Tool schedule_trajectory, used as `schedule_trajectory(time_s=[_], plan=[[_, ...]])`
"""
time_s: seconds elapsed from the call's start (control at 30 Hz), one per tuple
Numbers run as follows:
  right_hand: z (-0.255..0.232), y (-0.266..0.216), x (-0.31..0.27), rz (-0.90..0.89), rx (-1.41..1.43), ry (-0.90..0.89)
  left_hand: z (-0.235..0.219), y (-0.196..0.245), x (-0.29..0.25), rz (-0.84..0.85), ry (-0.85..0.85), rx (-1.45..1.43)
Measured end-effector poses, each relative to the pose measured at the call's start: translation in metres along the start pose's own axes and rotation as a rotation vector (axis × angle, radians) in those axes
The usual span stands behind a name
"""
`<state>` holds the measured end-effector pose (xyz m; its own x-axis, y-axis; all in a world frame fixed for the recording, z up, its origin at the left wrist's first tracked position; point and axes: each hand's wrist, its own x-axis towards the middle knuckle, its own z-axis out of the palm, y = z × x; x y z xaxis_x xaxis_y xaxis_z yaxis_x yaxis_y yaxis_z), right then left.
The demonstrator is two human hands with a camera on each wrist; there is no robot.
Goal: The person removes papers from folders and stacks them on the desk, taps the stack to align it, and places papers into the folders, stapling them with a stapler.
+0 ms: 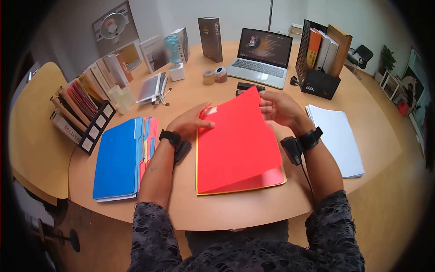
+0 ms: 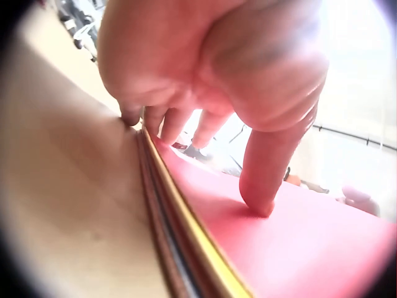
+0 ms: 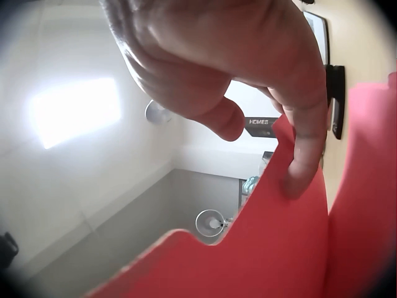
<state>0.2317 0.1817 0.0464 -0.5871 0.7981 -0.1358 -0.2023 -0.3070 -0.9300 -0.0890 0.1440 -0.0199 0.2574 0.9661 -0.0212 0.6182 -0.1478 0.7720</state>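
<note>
In the head view a red folder (image 1: 240, 140) lies mid-table on a stack with a yellow edge (image 1: 240, 192), its cover raised at the right. My left hand (image 1: 188, 120) steadies the upper left, thumb pressing the cover and other fingers extended along the edge and corner. The left wrist view shows that thumb flat on the red surface and several layered edges (image 2: 180, 230) beneath. At the upper right corner my right hand (image 1: 283, 109) holds up the cover, fingers bent at its edge. In the right wrist view, one finger lies against the raised cover (image 3: 273, 217), with a second red sheet (image 3: 366, 186) beside it.
Blue folders (image 1: 115, 158) lie left, white paper (image 1: 335, 140) right. Behind are tape rolls (image 1: 209, 78), a black stapler-like object (image 1: 249, 86), a laptop (image 1: 260, 59), a standing book (image 1: 210, 40), a black file holder (image 1: 319, 84) and a row of books and files (image 1: 86, 97).
</note>
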Motion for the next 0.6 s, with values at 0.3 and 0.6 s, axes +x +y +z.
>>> schedule_trajectory(time_s=[0.3, 0.6], plan=[[0.077, -0.040, 0.017, -0.179, -0.170, -0.228, -0.012, -0.028, 0.014, 0.191, 0.026, -0.739], [0.087, -0.016, -0.004, -0.249, -0.570, -0.304, -0.014, -0.057, 0.003, -0.002, 0.048, -1.200]])
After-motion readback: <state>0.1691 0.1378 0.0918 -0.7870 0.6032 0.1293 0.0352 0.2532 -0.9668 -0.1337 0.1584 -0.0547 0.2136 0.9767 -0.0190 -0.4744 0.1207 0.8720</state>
